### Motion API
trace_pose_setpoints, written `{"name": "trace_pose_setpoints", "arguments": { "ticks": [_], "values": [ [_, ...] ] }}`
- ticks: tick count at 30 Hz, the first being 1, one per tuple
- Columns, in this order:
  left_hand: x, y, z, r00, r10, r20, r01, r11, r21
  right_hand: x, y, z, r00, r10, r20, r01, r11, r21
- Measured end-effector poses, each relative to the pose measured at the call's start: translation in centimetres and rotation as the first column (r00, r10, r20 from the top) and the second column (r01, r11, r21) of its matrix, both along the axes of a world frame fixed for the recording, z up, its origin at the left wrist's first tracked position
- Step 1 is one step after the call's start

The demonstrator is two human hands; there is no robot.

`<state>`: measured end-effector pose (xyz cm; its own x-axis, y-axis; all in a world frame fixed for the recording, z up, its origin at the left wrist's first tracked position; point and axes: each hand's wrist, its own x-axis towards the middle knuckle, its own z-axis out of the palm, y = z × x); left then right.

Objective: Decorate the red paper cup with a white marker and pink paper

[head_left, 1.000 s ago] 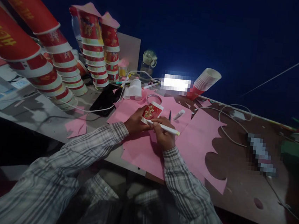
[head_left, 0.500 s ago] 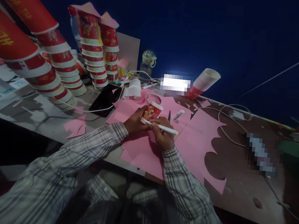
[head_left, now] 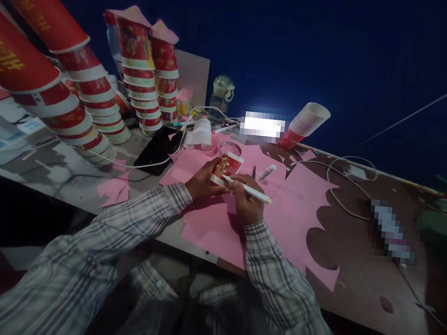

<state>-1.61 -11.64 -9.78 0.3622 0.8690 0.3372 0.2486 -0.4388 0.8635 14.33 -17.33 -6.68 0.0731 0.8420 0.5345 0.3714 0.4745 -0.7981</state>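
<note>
- Red-and-white paper cup (head_left: pixel 229 166) sits above pink paper (head_left: pixel 209 234), the left hand (head_left: pixel 205 181) curled round it.
- The right hand (head_left: pixel 249 200) pinches a white marker (head_left: pixel 259 194), tip at the cup's lower edge; the step looks like marking it.
- A clean stroke probably calls for steadying the cup.
- Leaning cup stack (head_left: pixel 306 121): cups nested inside one another; the clear bottle's (head_left: pixel 219 104) contents are indistinct.

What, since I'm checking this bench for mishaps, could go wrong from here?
The slim white marker in the right hand could slip and stray onto the left hand, which holds the red, gold-printed paper cup. A bump might topple the taller red paper-cup tower capped with a pink paper cone.
</note>
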Motion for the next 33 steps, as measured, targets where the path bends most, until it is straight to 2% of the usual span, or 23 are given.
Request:
{"name": "trace_pose_setpoints", "arguments": {
  "ticks": [2,6,10,14,20,25,30,33],
  "values": [
    [-0.05,0.11,0.07,1.0,-0.009,0.015,0.009,1.0,-0.024,0.09,0.02,-0.11,1.0,0.003,-0.015,-0.003,1.0,0.0],
    [-0.15,0.24,0.11,1.0,-0.013,0.017,0.013,0.999,-0.04,0.24,0.23,-0.37,0.995,0.1,0.025,-0.101,0.995,0.012],
    [-0.21,0.39,-0.15,0.999,-0.031,0.032,0.033,0.998,-0.062,0.18,0.29,-0.26,0.998,0.058,-0.03,-0.058,0.998,-0.011],
    [-0.25,0.52,-0.39,1.0,-0.017,0.017,0.017,0.999,-0.042,0.18,0.33,-0.21,0.992,0.126,0.007,-0.125,0.992,-0.029],
    [-0.3,0.65,-0.39,0.998,-0.031,0.047,0.034,0.996,-0.085,0.15,0.31,-0.19,0.996,-0.01,-0.089,0.01,1.0,-0.007],
    [-0.28,0.5,-0.13,0.999,-0.016,0.048,0.019,0.997,-0.072,0.27,0.54,-0.4,0.99,0.126,-0.056,-0.129,0.99,-0.064],
    [-0.28,0.38,0.12,0.997,-0.047,0.056,0.054,0.99,-0.133,0.28,0.47,-0.56,0.988,-0.008,-0.153,-0.006,0.996,-0.087],
    [-0.22,0.43,0.02,0.995,-0.044,0.088,0.055,0.991,-0.123,0.33,0.43,-0.77,0.991,0.035,-0.127,-0.049,0.993,-0.107]
  ]
}}
